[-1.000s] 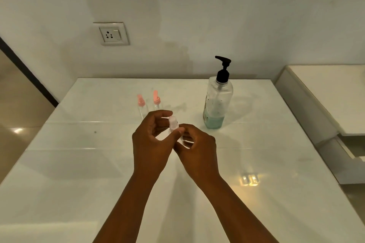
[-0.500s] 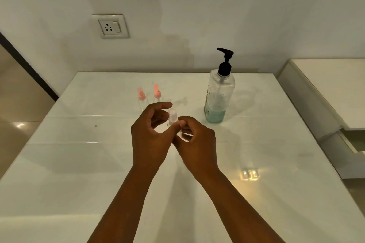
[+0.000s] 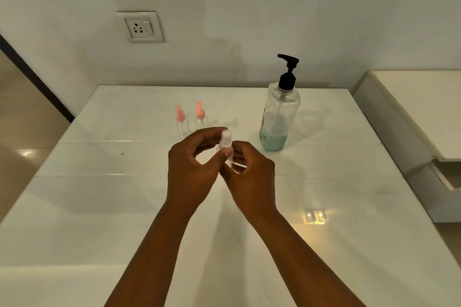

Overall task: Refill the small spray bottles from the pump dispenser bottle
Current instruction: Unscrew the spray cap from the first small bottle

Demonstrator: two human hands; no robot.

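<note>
I hold a small clear spray bottle (image 3: 226, 143) with a pale cap upright above the middle of the white table (image 3: 99, 207). My right hand (image 3: 249, 172) grips its clear body from the right. My left hand (image 3: 193, 164) pinches it near the cap, thumb at the neck, fingers curled over the top. Two more small clear spray bottles with pink caps stand behind my hands, one on the left (image 3: 180, 119) and one on the right (image 3: 200, 114). The tall clear pump dispenser bottle (image 3: 278, 117) with a black pump stands at the right, with a little blue-green liquid at its bottom.
A wall with a socket plate (image 3: 141, 27) rises behind the table. A white cabinet (image 3: 414, 112) stands close to the table's right edge. A light reflection (image 3: 315, 217) shines on the tabletop at the right.
My view has tilted slightly. My left fingers have shifted around the cap of the held bottle, and both hands stay in much the same place.
</note>
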